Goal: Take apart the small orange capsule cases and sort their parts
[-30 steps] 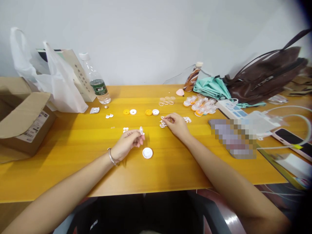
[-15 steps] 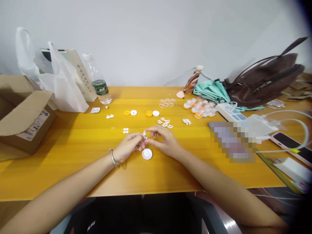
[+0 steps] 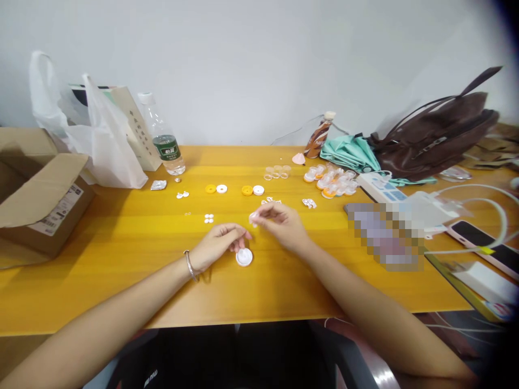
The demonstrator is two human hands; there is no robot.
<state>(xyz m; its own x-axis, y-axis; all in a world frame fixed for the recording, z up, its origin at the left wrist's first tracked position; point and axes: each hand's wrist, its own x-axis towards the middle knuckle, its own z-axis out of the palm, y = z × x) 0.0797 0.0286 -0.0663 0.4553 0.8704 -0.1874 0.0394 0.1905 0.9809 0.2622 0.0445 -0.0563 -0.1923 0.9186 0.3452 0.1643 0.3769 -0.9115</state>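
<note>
My right hand (image 3: 281, 224) pinches a small white plastic piece (image 3: 253, 218) between thumb and fingers, held above the table; its exact shape is hard to make out. My left hand (image 3: 221, 243) is just to the left, fingers loosely bent and apart, nothing visible in them. Its fingertips come close to the upper left rim of a shallow round white cap (image 3: 244, 257) lying on the table; whether they touch it I cannot tell. Behind my right hand lie several white openwork pieces (image 3: 271, 201), partly covered by it. Several small white discs (image 3: 208, 218) lie beyond my left hand.
Yellow discs (image 3: 210, 188) and white discs (image 3: 258, 190) lie farther back, with clear rings (image 3: 277, 172) and clear-topped assemblies (image 3: 330, 181) to their right. A water bottle (image 3: 168, 148) and cardboard box (image 3: 44, 200) stand left. A power strip (image 3: 383, 186) lies right.
The small white piece, earlier between both hands, is now in my right hand alone, a little to the right. My left hand has let go and its fingers have opened near the cap.
</note>
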